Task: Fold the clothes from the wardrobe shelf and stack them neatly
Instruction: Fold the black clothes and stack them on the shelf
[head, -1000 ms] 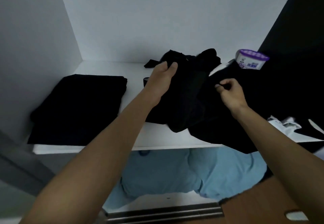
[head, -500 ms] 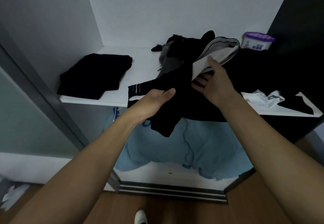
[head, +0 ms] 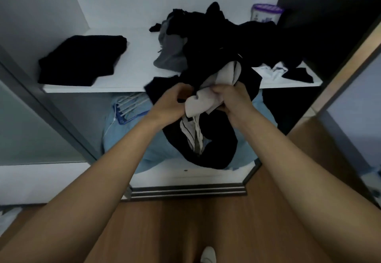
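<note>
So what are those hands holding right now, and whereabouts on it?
Both hands grip one black garment by its bunched upper part, where the pale inside shows: left hand and right hand side by side, the rest hanging below.

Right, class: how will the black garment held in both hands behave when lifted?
Probably floppy: the black garment sags in a loop below the left hand and right hand. Likely light, since gripping bunched cloth alone carries it.
</note>
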The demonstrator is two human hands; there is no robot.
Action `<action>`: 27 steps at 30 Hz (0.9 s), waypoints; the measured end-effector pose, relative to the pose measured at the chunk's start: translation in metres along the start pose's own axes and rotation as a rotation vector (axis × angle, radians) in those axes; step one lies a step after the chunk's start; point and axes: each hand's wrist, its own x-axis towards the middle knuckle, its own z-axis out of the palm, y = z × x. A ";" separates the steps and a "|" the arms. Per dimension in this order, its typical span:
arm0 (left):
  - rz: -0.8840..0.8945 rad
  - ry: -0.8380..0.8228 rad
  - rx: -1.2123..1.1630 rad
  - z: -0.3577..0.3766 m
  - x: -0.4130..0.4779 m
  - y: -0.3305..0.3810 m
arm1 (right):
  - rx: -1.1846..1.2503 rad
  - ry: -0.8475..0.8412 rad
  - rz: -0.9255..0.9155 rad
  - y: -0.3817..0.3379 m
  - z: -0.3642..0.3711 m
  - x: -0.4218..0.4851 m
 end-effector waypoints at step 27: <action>-0.386 0.142 -0.343 -0.063 -0.186 -0.080 | -1.145 0.063 0.169 0.121 0.097 -0.143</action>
